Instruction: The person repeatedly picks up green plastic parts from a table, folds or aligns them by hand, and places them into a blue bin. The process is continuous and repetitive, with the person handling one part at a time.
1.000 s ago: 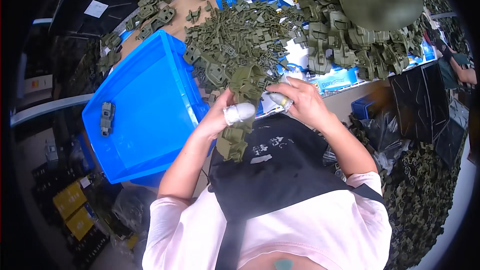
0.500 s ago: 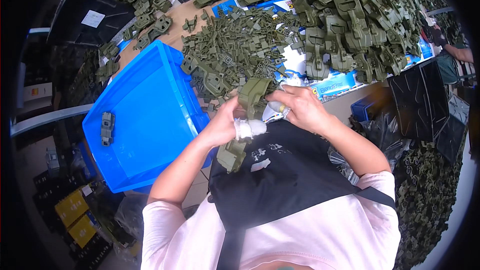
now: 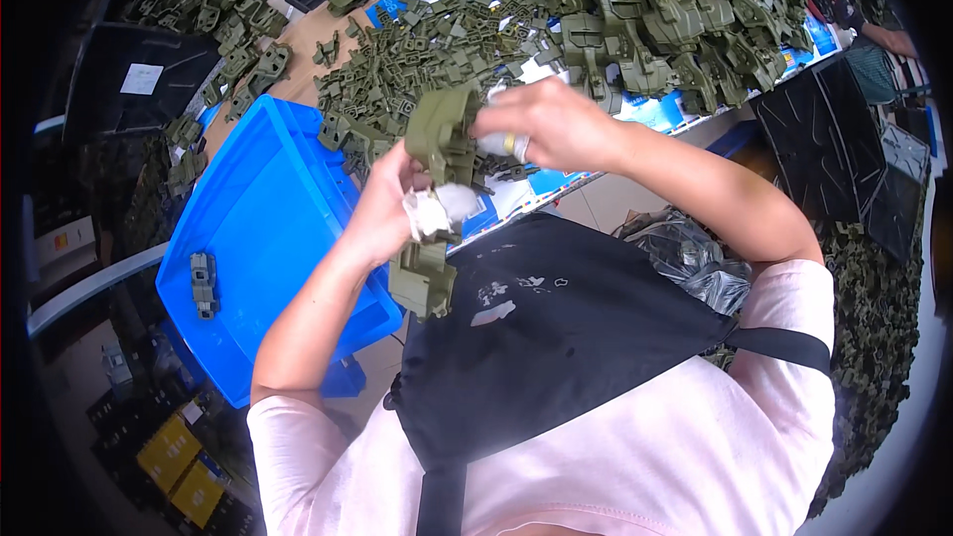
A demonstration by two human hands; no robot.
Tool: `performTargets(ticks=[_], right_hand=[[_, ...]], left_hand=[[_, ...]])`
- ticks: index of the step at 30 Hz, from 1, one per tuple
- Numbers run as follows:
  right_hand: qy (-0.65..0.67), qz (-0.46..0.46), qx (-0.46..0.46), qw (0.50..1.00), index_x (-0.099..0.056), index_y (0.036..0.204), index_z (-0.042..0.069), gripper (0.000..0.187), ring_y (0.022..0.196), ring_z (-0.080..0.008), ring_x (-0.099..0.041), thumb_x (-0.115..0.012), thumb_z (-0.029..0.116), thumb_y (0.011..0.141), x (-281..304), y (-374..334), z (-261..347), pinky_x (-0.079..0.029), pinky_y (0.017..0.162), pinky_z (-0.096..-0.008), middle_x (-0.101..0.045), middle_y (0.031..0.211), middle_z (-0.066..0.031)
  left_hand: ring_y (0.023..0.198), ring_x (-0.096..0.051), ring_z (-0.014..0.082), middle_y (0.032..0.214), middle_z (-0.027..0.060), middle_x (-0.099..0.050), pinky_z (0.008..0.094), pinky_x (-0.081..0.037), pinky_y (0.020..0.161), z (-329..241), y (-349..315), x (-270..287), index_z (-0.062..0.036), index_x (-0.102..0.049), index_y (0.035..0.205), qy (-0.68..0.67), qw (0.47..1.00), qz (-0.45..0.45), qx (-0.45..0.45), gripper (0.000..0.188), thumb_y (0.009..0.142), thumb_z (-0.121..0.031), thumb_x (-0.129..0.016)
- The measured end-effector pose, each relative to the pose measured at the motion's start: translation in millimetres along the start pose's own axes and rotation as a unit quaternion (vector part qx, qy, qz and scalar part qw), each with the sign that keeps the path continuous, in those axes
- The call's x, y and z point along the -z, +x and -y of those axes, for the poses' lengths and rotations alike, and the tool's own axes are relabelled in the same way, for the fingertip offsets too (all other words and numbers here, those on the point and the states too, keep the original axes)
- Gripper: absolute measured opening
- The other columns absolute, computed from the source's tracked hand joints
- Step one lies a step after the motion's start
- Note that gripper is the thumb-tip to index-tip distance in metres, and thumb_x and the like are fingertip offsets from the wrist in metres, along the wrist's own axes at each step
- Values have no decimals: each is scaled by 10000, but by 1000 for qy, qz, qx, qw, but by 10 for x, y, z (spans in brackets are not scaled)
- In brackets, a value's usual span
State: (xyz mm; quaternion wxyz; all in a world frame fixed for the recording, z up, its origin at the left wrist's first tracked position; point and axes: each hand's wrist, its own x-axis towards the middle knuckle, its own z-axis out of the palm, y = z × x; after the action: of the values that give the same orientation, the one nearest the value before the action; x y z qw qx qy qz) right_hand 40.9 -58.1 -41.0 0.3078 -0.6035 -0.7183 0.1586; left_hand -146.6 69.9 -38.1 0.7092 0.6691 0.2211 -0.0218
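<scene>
My left hand (image 3: 382, 208) is closed around a long olive-green moulded plastic part (image 3: 437, 129). The part stands roughly upright in my grip, and its lower end (image 3: 422, 278) sticks out below the hand. White wrapping (image 3: 427, 213) covers my left thumb. From the right, my right hand (image 3: 561, 124) reaches to the upper side of the part, fingers bent and pressed together there; whatever is between the fingertips is hidden. White wrapping also shows on a right finger. Just beyond both hands lies a heap of small olive-green pieces (image 3: 427, 55) on the table.
A blue plastic bin (image 3: 248, 238) on the left holds one grey-green part (image 3: 204, 286). Large olive-green parts (image 3: 675, 20) are piled at the far right. Black plastic sheets (image 3: 814, 144) and a clear bag (image 3: 685, 258) are to the right. A co-worker's arm (image 3: 888, 40) shows at far right.
Both hands and the long part have moved up and left in the picture, over the table edge. The whole view has shifted slightly too. My left hand keeps its hold on the part.
</scene>
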Motion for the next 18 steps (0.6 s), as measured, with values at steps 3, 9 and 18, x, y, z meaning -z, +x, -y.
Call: performTargets(ticks=[3,9,18], right_hand=[[108,-74,-2,991,-586,871,46,338,726,-316,-594,-513,-81,566,-99,-32,-33,-472,606,-401,-586,741,-119],[53,-30,4,998,-582,929,65,231,737,-299,-608,-610,48,700,154,-17,58,-486,608,-365,-620,857,-111],[-214,-163,-319,909,-553,1114,162,387,914,-350,-561,-520,57,743,-1630,-919,-1418,-482,747,-416,-527,1001,-217]], left_hand=[[983,-554,146,1113,62,-558,291,-452,863,-42,-61,-80,-26,-452,1208,-21,1000,1,-14,548,714,-65,-686],[970,-557,140,1103,65,-555,291,-465,839,-98,-48,-132,-33,-440,1223,-28,995,-31,-85,499,774,-118,-641],[927,-615,267,1081,128,-605,384,-529,734,886,96,439,-63,-490,1219,-396,903,-62,154,467,896,-398,-452]])
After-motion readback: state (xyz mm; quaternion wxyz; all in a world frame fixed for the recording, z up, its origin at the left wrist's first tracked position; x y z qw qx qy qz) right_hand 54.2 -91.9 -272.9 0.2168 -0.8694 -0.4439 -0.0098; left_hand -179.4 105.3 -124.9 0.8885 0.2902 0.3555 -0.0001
